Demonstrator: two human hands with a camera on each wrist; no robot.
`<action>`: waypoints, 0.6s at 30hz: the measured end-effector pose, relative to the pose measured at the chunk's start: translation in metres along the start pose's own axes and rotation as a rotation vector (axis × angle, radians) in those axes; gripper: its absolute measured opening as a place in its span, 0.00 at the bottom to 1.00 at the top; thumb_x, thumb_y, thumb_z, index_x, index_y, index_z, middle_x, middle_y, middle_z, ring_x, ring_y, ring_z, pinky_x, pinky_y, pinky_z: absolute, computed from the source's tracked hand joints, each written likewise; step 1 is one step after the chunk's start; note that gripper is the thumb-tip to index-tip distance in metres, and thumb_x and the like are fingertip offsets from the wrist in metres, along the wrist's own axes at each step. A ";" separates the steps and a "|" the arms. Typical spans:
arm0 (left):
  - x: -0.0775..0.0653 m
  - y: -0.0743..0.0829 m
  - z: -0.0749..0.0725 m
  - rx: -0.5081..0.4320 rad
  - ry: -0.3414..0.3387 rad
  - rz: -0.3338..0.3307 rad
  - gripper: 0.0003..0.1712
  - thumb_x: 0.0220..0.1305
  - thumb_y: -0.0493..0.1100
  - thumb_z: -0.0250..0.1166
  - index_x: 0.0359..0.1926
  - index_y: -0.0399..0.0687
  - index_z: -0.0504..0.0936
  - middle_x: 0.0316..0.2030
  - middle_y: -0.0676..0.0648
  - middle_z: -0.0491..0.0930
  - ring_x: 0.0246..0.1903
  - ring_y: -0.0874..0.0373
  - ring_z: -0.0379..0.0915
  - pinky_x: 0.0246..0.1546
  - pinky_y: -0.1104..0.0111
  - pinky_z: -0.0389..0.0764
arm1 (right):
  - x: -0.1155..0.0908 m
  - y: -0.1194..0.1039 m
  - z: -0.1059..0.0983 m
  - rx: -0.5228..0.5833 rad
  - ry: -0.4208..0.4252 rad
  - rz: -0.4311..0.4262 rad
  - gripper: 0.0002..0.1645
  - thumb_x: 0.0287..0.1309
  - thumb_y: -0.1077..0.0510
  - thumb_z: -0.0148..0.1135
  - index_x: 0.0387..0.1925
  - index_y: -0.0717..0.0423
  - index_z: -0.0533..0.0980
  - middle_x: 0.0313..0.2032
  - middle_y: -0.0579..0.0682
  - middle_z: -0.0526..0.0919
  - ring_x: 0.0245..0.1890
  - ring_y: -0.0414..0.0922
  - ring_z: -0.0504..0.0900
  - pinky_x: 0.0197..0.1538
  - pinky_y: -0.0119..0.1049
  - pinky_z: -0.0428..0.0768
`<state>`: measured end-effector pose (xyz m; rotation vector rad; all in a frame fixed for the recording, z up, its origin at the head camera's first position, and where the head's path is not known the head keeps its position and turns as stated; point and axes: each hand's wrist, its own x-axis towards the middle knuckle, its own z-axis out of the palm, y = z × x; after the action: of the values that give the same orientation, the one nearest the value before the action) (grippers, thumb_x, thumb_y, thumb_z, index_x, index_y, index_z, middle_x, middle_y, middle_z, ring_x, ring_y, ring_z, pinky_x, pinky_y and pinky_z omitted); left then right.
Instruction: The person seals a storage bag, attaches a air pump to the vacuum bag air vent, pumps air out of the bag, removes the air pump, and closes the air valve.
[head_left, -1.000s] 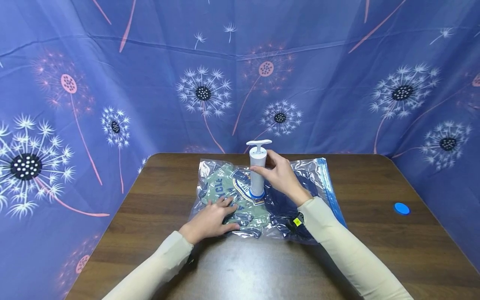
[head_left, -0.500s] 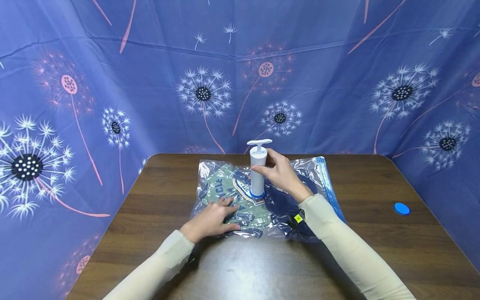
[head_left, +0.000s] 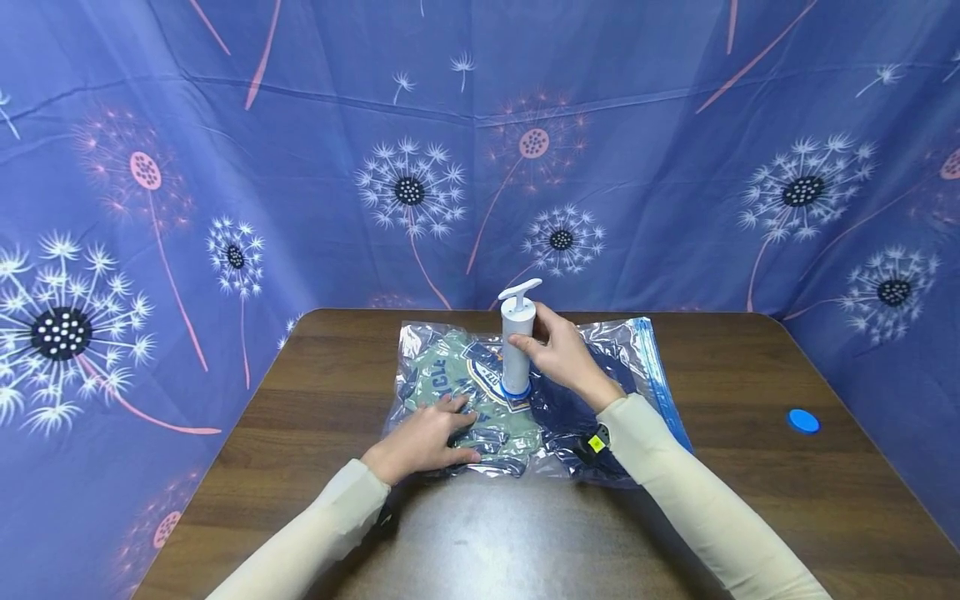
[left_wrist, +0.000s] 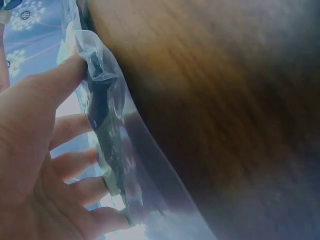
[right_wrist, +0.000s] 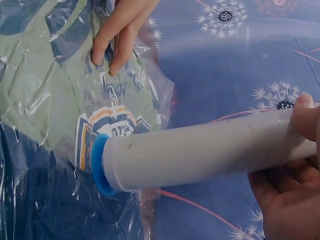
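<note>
A white hand pump [head_left: 516,354] with a T-shaped handle stands upright on a clear vacuum storage bag [head_left: 408,337], its base on the blue valve ring [right_wrist: 101,165]. My right hand [head_left: 561,348] grips the upper part of the pump's barrel, thumb on the near side. Inside the bag lie a green printed garment [head_left: 435,367] and a dark navy one [head_left: 558,404]. My left hand [head_left: 423,437] rests with spread fingers on the bag's near left part. In the left wrist view its fingers [left_wrist: 75,162] touch the plastic along the bag's edge.
A round blue cap [head_left: 803,421] lies on the wooden table [head_left: 750,500] at the right. The bag's blue zip edge [head_left: 663,392] runs along its right side, partly behind my right forearm. A blue dandelion-patterned cloth [head_left: 645,167] hangs behind and beside the table.
The pump's T-handle has turned slightly, from lying nearly level across the view to slanting, its left end lower. Both hands stay in place.
</note>
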<state>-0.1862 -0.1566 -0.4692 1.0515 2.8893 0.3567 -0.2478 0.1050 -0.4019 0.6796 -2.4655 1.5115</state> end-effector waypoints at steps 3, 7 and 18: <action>0.003 0.000 -0.002 -0.013 0.022 0.010 0.39 0.59 0.66 0.72 0.62 0.45 0.83 0.68 0.35 0.75 0.64 0.37 0.75 0.61 0.43 0.78 | -0.001 0.000 0.002 -0.005 0.001 0.003 0.35 0.68 0.54 0.67 0.71 0.59 0.65 0.59 0.63 0.81 0.57 0.59 0.83 0.60 0.56 0.82; 0.013 0.001 -0.010 -0.044 0.056 0.011 0.33 0.60 0.64 0.73 0.53 0.43 0.87 0.52 0.41 0.87 0.47 0.49 0.87 0.49 0.56 0.87 | -0.001 -0.004 0.002 -0.017 0.014 0.033 0.42 0.66 0.48 0.69 0.74 0.54 0.62 0.61 0.58 0.78 0.58 0.57 0.81 0.60 0.55 0.81; 0.044 0.008 -0.022 -0.122 0.093 -0.143 0.38 0.61 0.61 0.74 0.62 0.39 0.81 0.50 0.41 0.88 0.45 0.50 0.87 0.51 0.55 0.86 | 0.004 -0.011 0.001 -0.053 0.095 0.043 0.40 0.60 0.50 0.75 0.68 0.58 0.68 0.53 0.58 0.80 0.48 0.53 0.82 0.52 0.49 0.83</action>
<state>-0.2170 -0.1268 -0.4445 0.8266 2.9567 0.5799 -0.2459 0.0989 -0.3926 0.5356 -2.4547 1.4518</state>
